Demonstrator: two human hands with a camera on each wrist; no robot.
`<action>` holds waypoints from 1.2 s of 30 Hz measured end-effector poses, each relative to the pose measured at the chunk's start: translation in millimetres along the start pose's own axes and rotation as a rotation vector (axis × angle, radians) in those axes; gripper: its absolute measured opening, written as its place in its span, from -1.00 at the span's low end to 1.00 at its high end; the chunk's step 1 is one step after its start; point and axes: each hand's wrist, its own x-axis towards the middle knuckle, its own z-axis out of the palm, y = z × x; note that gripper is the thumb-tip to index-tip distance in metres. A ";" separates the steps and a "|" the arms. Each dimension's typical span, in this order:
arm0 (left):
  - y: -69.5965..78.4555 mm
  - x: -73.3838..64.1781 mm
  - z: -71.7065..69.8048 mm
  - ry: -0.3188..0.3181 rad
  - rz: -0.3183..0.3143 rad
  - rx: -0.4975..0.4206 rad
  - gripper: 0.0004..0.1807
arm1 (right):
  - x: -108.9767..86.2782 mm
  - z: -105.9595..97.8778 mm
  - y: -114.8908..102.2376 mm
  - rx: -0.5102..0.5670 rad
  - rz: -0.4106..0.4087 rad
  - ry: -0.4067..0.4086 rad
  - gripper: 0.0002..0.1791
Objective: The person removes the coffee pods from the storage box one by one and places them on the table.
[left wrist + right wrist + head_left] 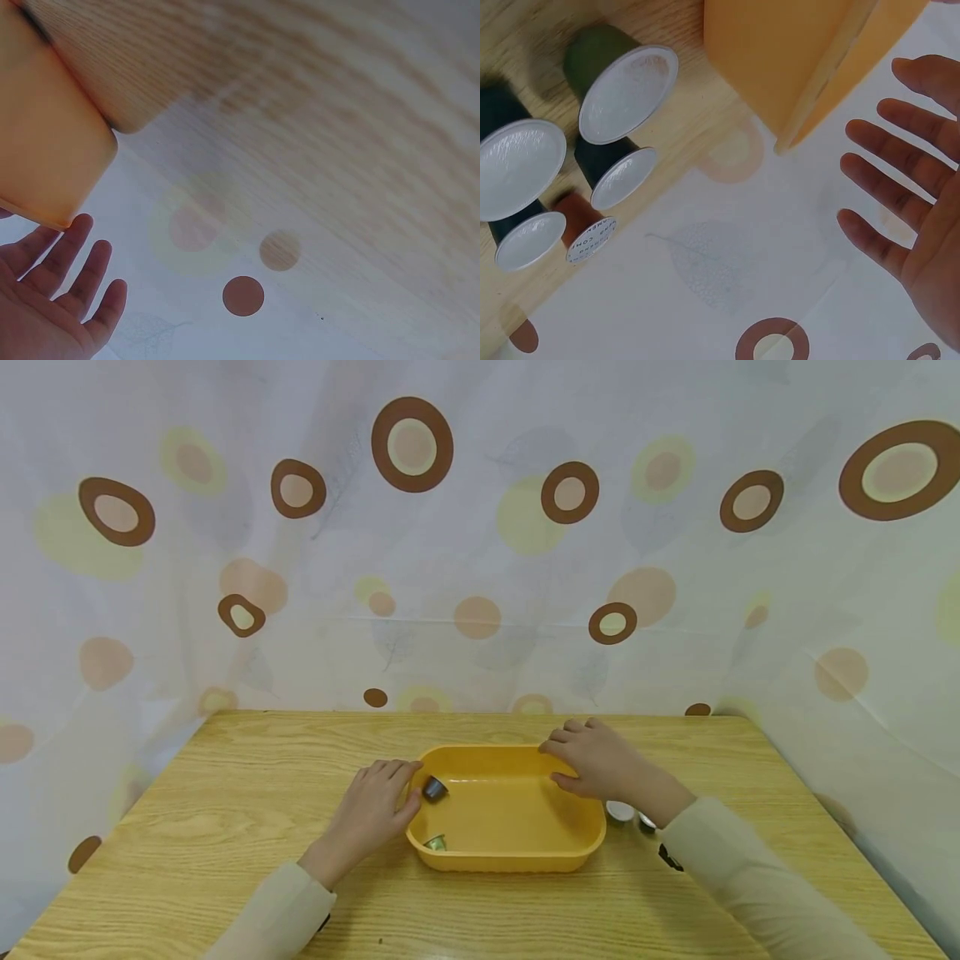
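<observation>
A yellow plastic tray (517,862) sits on the table. Inside it, a dark coffee capsule (434,790) lies by the left wall and a green coffee capsule (436,842) near the front left corner. My left hand (367,806) is at the tray's left rim; in the left wrist view its fingers are extended and a fingertip touches the rim, while the thumb is mostly hidden. Over the back right corner, my right hand (603,764) has its fingers loosely spread, and the right wrist view shows them apart from the tray (780,60) with nothing held.
To the tray's right stand several coffee capsules, among them a green one (604,60) and a brown one (577,214), their pale lids facing the right wrist camera. The wooden table (300,752) ends at a patterned curtain (480,568) behind and at both sides.
</observation>
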 end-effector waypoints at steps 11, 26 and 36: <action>-0.1 0.0 -0.2 0.010 0.006 0.000 -0.62 | 9.7 6.9 -24.4 -0.063 -0.113 -0.001 -0.61; -0.3 -0.2 0.9 0.005 0.007 0.001 -0.61 | 20.4 10.9 -54.9 -0.062 -0.215 0.007 -0.64; -0.7 -0.6 1.5 0.007 0.004 -0.004 -0.61 | 29.9 7.8 -70.8 -0.103 -0.240 -0.028 -0.59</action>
